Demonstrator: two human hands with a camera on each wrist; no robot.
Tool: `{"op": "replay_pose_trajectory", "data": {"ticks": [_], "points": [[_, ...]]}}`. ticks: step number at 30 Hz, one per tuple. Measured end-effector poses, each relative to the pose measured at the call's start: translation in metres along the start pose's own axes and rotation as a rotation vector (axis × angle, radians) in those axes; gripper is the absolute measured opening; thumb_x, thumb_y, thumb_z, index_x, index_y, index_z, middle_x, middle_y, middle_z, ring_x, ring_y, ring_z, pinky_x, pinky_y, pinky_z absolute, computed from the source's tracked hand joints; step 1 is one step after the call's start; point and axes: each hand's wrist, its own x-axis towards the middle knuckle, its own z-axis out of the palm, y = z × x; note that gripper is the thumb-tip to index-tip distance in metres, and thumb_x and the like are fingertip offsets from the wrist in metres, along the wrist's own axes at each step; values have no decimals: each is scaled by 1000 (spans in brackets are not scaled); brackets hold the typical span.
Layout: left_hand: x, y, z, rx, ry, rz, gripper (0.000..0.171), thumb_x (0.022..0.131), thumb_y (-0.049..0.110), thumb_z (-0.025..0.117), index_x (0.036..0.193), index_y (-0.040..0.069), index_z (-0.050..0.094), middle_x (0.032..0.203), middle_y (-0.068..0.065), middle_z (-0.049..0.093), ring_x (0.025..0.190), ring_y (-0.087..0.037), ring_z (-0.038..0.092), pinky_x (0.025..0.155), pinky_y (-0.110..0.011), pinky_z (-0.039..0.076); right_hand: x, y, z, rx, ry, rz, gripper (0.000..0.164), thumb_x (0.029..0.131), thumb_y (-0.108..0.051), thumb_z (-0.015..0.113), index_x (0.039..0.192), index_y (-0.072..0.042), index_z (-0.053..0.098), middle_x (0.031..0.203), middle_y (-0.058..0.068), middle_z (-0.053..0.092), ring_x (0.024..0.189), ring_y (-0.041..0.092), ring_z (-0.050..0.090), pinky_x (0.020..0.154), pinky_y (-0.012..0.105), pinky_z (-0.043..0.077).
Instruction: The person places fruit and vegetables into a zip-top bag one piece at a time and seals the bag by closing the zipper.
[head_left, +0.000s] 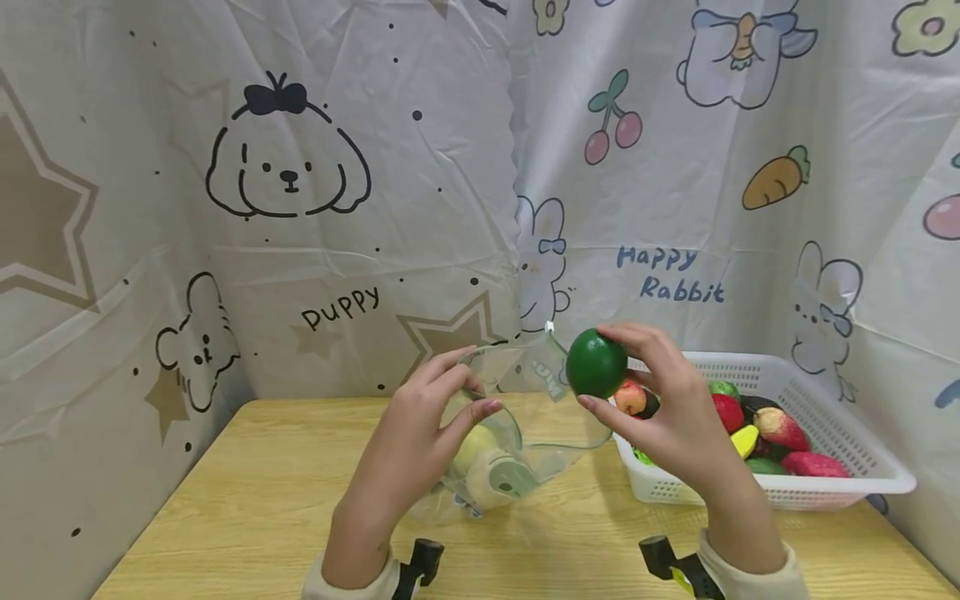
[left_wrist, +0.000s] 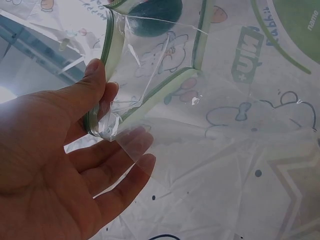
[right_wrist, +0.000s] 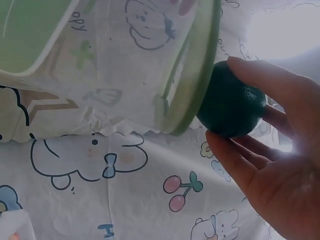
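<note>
My left hand (head_left: 423, 417) pinches the rim of a clear plastic zip bag (left_wrist: 220, 150) with green edging, thumb on one side and fingers on the other. The bag's mouth gapes open over the table. Inside it lie pale yellow, rounded contents (head_left: 474, 450), partly covered by my hand and the bag's printed label. My right hand (head_left: 678, 408) holds a dark green lime (head_left: 596, 364) between thumb and fingertips. The lime is at the right edge of the bag's mouth, and in the right wrist view it sits right beside the green rim (right_wrist: 197, 90).
At the right of the wooden table (head_left: 247, 492), a white perforated basket (head_left: 877, 479) holds several fruits and vegetables, among them a red-yellow peach (head_left: 780, 427) and a yellow piece (head_left: 744, 440). A printed cloth (head_left: 450, 233) hangs behind and at both sides.
</note>
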Motion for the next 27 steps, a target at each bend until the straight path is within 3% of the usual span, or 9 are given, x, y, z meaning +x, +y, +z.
{"op": "replay_pose_trajectory", "data": {"ticks": [3,13,23,27], "points": [[0,-1,1,-1,1,2,15,85,34,65,80,20,60,130,-6,58,123,-19,50,96,-44,52,0,-1,3,-15,-35,-12,69,71,-23,80,132,-20,49,128,3,53,108,12,54,79,41,61],[1,-3,-2,-18,-4,-11,15,85,33,64,80,20,60,130,-7,58,122,-21,50,96,-46,51,1,1,8,-75,-121,-23,66,70,-25,80,130,-18,52,128,1,57,117,12,50,96,48,52],[0,-5,-3,-12,1,-2,15,85,33,65,80,20,60,130,-7,59,122,-21,51,97,-46,51,1,5,16,-60,-158,-34,65,71,-25,80,129,-16,52,123,1,60,111,12,54,89,41,57],[1,-4,-3,-14,2,-2,15,85,33,65,80,20,60,129,-7,59,122,-21,51,97,-46,51,1,5,19,-66,-168,-49,65,72,-24,79,130,-14,52,123,5,61,111,15,54,88,44,57]]}}
